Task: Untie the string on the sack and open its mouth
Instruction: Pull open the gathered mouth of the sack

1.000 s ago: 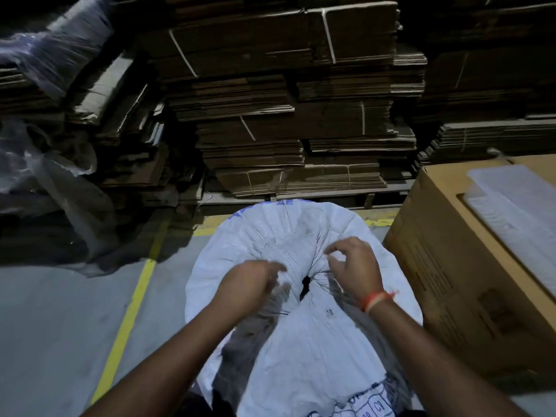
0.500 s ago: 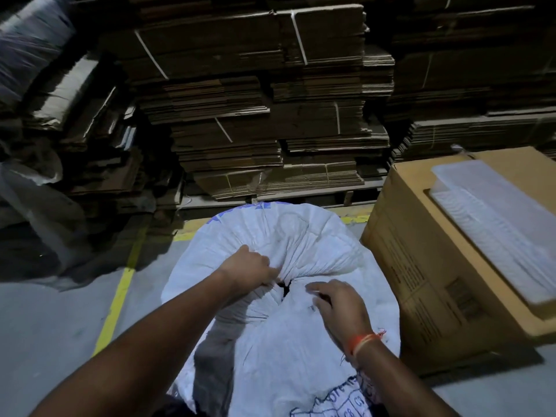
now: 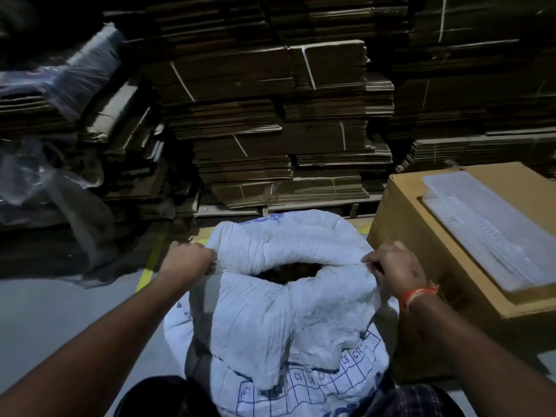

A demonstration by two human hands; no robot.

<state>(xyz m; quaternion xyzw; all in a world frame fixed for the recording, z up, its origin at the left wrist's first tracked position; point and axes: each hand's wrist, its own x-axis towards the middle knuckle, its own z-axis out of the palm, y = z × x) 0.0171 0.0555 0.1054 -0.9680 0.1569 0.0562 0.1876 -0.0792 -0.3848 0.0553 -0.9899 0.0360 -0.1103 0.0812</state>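
Observation:
A white woven sack (image 3: 270, 320) with a blue printed grid stands upright on the floor in front of me. Its mouth (image 3: 288, 270) gapes as a dark oval slit with brownish contents inside. My left hand (image 3: 188, 260) grips the left edge of the mouth. My right hand (image 3: 394, 270), with an orange thread on the wrist, grips the right edge. The two hands hold the rim stretched apart sideways. I cannot make out any string.
A brown cardboard box (image 3: 400, 236) stands close on the right, with a stack of clear plastic sheets (image 3: 481, 227) on top. Bundled flat cartons (image 3: 285, 130) are stacked on a pallet behind the sack. A yellow floor line (image 3: 147, 275) runs at the left.
Both hands moved from the bunched centre of the sack out to its left and right edges, and the small dark hole widened into an open mouth.

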